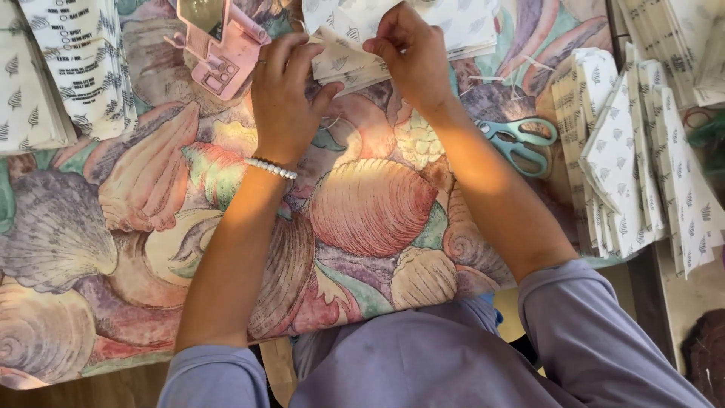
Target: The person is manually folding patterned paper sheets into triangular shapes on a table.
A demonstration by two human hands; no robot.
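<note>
My left hand [285, 94], with a white bead bracelet at the wrist, grips the near left edge of a small stack of white paper pieces [349, 62] printed with little dark leaf marks. My right hand [411, 57] pinches the top of the same stack from the right. The stack lies on a cloth with large painted seashells [362, 211]. More of the same white sheets [468, 23] lie just behind my hands.
A pink plastic tool [220, 47] lies left of my left hand. Teal-handled scissors [519, 140] rest to the right. Fanned piles of printed paper [634, 159] fill the right side, more stacks [60, 68] sit at the upper left.
</note>
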